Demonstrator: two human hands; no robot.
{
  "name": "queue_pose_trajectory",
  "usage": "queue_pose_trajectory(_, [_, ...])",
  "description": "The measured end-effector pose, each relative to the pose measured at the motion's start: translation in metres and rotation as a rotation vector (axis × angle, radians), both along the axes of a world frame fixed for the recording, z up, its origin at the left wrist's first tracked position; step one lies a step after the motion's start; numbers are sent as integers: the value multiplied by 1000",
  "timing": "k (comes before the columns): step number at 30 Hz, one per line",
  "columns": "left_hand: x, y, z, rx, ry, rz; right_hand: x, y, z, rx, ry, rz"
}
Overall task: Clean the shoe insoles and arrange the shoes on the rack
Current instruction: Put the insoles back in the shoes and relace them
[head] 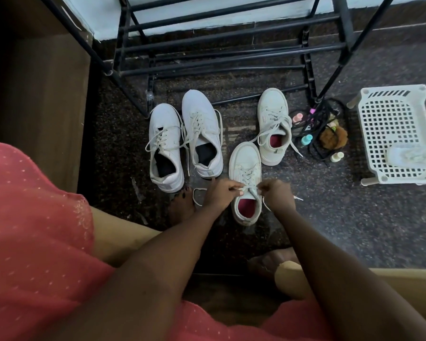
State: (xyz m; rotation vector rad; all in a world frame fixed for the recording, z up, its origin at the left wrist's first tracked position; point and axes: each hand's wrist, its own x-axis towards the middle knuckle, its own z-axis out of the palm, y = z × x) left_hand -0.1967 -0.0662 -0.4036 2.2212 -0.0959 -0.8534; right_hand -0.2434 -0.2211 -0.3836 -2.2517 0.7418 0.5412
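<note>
A white sneaker with a red insole [246, 175] stands on the dark floor right in front of me. My left hand [219, 195] pinches its lace on the left side, and my right hand [276, 193] pinches the lace on the right side, both at the shoe's tongue. Its partner, another white sneaker with a red insole [273, 126], lies behind it with loose laces. To the left stand two white sneakers with black insoles [166, 148] [202, 134] side by side. The black metal shoe rack [219, 48] rises behind the shoes.
A white plastic basket [394, 134] lies at the right with a pale cloth [411, 156] on it. Small bottles [306, 140], a brown furry thing [333, 137] and black wire lie by the rack's right leg. A brown wooden panel [42, 94] stands at the left. My bare foot [182, 205] rests near the shoes.
</note>
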Motion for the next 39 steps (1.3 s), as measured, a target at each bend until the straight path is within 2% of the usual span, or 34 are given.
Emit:
queue_pose_trajectory(2, [1, -4, 0, 41, -53, 42, 1, 5, 1, -104, 7, 23])
queue_pose_trajectory(6, [4, -7, -2, 157, -100, 86, 1, 12, 2, -385, -7, 226])
queue_pose_trajectory(10, [-3, -6, -6, 223, -70, 121, -4, 13, -2, -445, 22, 378])
queue_pose_trajectory(12, [-3, -2, -9, 240, -32, 128, -6, 11, -4, -425, 60, 381])
queue_pose_trajectory(14, [-2, 0, -9, 264, -18, 146, -6, 8, -7, -345, 142, 286])
queue_pose_trajectory(16, [-1, 4, -3, 196, 22, 247, -2, 3, -5, -191, 220, 145])
queue_pose_trajectory(20, [0, -4, 19, -150, 106, 519, 10, -10, 13, 156, 283, 62])
queue_pose_trajectory(22, [2, -13, 31, -364, 138, 720, 11, -22, 23, 465, 263, -26])
queue_pose_trajectory(23, [3, -18, 37, -456, 155, 766, 10, -28, 28, 623, 242, -153])
queue_pose_trajectory(25, [6, -26, 45, -569, 175, 762, 11, -38, 36, 785, 199, -259])
queue_pose_trajectory(28, [5, -36, 51, -599, 183, 705, 15, -38, 58, 844, 88, -261])
queue_pose_trajectory(33, [2, -45, 52, -493, 203, 465, 20, -31, 71, 972, -91, -258])
queue_pose_trajectory(36, [3, -42, 53, -420, 119, 381, 22, -27, 66, 986, -111, -249])
queue_pose_trajectory(39, [6, -38, 52, -433, 126, 416, 26, -23, 65, 890, -118, -215])
